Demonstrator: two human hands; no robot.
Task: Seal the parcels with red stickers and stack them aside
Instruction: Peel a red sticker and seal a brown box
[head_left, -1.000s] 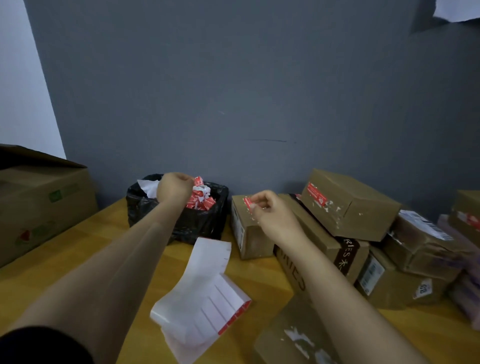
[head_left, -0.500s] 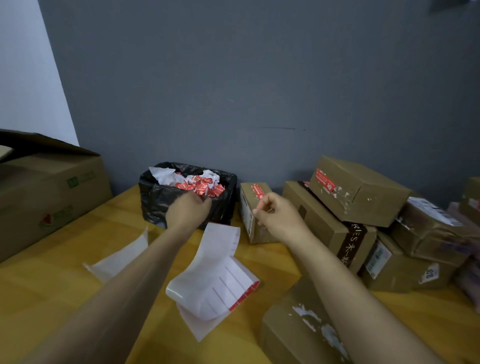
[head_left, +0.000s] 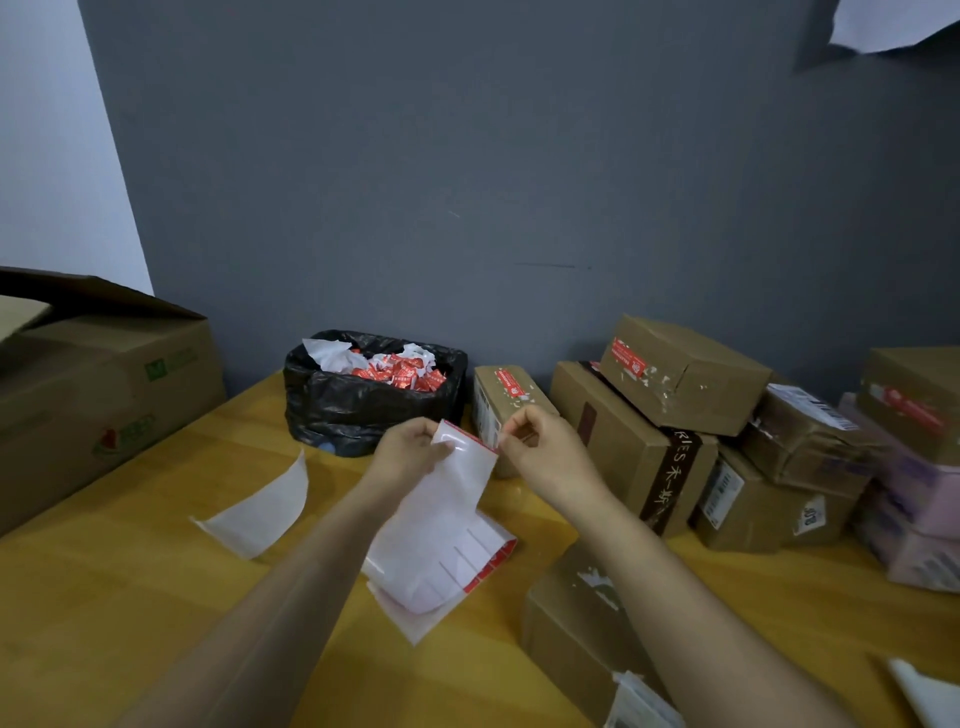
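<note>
Several parcels (head_left: 685, 374) on wooden table (head_left: 156, 597), grey wall (head_left: 467, 182)

Red stickers (head_left: 488, 569) on white sheet (head_left: 441, 525); brown parcels (head_left: 680, 374); black bin bag (head_left: 358, 410).

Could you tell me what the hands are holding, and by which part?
The sticker sheet, by its top edge: the left hand grips the upper left corner, the right hand pinches the upper right corner.
</note>
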